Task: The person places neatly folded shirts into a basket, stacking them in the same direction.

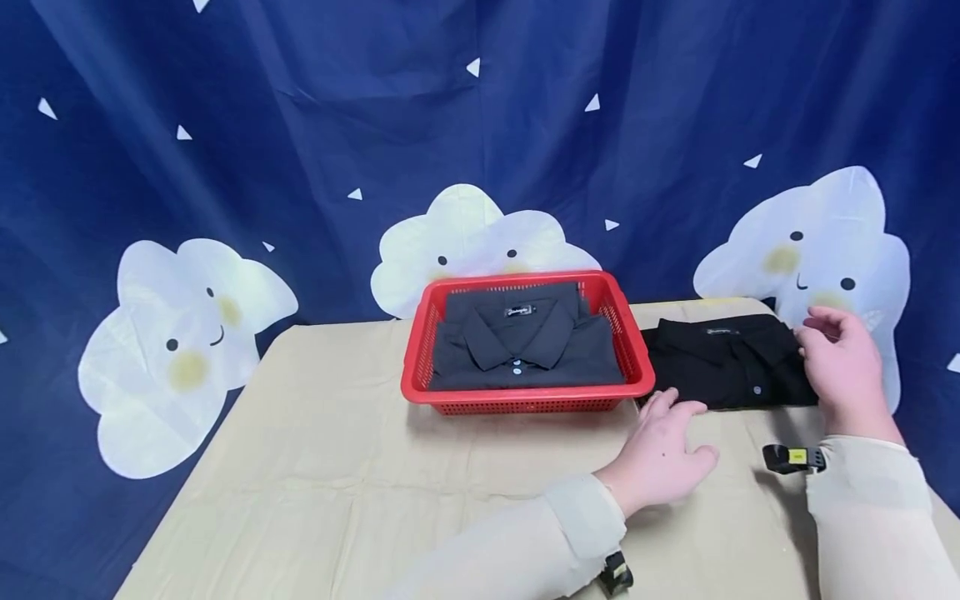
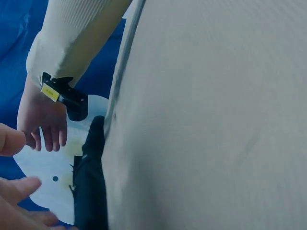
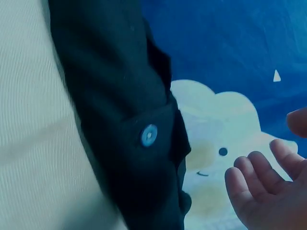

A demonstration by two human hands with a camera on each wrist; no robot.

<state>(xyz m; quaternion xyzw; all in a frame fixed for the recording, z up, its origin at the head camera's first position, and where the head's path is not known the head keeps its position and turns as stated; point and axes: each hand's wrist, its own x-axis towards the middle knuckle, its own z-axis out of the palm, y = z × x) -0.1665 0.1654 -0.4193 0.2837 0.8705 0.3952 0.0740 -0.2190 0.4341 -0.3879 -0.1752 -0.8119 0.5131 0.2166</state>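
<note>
A folded black collared shirt (image 1: 705,371) lies on the table to the right of a red plastic basket. My left hand (image 1: 663,454) hovers at the shirt's front left corner, fingers spread and holding nothing. At the shirt's right edge is my right hand (image 1: 847,367), its fingers loosely bent. In the right wrist view the right hand (image 3: 268,187) shows apart from the black shirt (image 3: 115,105), whose blue-looking button (image 3: 149,135) faces the camera. The left wrist view catches only the left hand's fingers (image 2: 21,189) beside the dark cloth (image 2: 91,187).
The red basket (image 1: 540,407) holds a neatly folded dark grey polo shirt (image 1: 517,337), collar up. Beige cloth covers the table (image 1: 330,467). Behind its back edge hangs a blue curtain (image 1: 337,108) with white clouds and small triangles.
</note>
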